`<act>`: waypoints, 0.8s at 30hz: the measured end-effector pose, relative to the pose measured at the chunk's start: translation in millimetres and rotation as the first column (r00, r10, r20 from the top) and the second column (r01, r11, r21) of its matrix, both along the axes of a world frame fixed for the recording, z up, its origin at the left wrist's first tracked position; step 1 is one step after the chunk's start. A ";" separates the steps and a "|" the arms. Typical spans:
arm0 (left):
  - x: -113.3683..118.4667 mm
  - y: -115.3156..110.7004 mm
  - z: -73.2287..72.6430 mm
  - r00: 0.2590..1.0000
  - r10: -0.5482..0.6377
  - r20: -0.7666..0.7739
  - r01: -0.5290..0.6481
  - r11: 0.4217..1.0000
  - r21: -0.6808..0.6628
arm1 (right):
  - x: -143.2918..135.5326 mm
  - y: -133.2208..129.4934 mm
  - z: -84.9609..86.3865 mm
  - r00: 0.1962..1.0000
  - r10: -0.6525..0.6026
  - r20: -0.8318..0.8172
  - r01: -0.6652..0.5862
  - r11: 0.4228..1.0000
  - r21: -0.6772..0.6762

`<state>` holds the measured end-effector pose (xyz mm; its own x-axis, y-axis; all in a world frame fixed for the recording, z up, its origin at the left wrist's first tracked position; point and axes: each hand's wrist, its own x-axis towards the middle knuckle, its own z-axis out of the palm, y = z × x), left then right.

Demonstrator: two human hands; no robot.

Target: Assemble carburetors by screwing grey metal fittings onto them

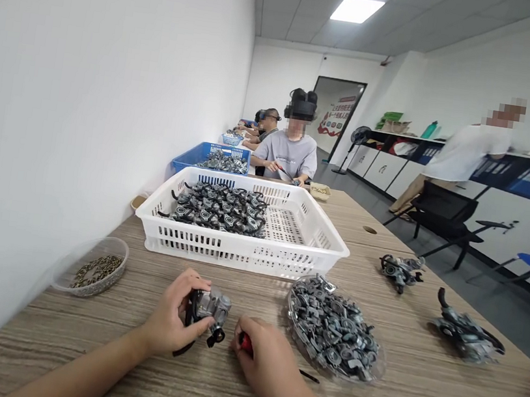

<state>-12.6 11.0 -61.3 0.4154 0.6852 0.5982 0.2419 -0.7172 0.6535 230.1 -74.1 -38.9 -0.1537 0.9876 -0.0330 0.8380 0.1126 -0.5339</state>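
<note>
My left hand [179,318] is wrapped round a carburetor [211,304], a grey metal body with a black hose, held at the table's near middle. Just to its right, my right hand [266,360] is closed on a screwdriver [247,343]; its red handle shows between the fingers and its dark shaft sticks out past the hand's far side, down to the right. A small gap separates the two hands. Close by on the right, a clear round tray [381,372] is heaped with small grey metal parts [330,326].
A white basket [237,254] holds rows of carburetors. At left stands a clear bowl [123,264] of small brass-coloured screws [97,270]. Two loose carburetors [465,335] lie at right. Behind are a blue crate [186,158] and a seated co-worker [291,153]; another person [458,157] stands by the cabinets.
</note>
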 end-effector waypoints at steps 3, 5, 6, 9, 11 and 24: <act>2.4 -4.0 0.5 0.999 0.018 -0.034 -0.020 0.999 -0.050 | 0.7 -0.4 -0.4 1.000 -0.006 0.002 0.006 1.000 -0.024; 2.0 -4.8 -0.2 0.996 0.047 -0.075 -0.055 0.993 -0.106 | 1.4 0.7 -1.1 0.999 -0.031 0.024 0.032 0.999 -0.037; 1.4 -4.4 -0.8 0.994 0.059 -0.097 -0.072 0.987 -0.142 | 1.9 1.4 -1.3 0.998 -0.052 0.041 0.054 0.998 -0.040; -0.3 -1.6 -2.6 0.983 0.088 -0.159 -0.124 0.965 -0.233 | 3.1 3.5 -1.6 0.989 -0.113 0.096 0.117 0.993 -0.036; -0.6 0.2 -2.7 0.973 0.100 -0.206 -0.151 0.957 -0.248 | 4.1 4.2 -1.4 0.983 -0.132 0.124 0.137 0.990 -0.031; 23.4 -36.1 -10.7 0.943 0.079 -0.323 -0.099 0.994 -0.045 | 13.9 11.4 -5.0 0.897 -0.226 0.381 0.224 0.973 0.051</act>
<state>10.8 -25.1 -72.0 0.5140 0.7587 0.4003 0.5064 -0.6450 0.5723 244.0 -62.7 -43.9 0.0955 0.9947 -0.0390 0.9806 -0.1008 -0.1681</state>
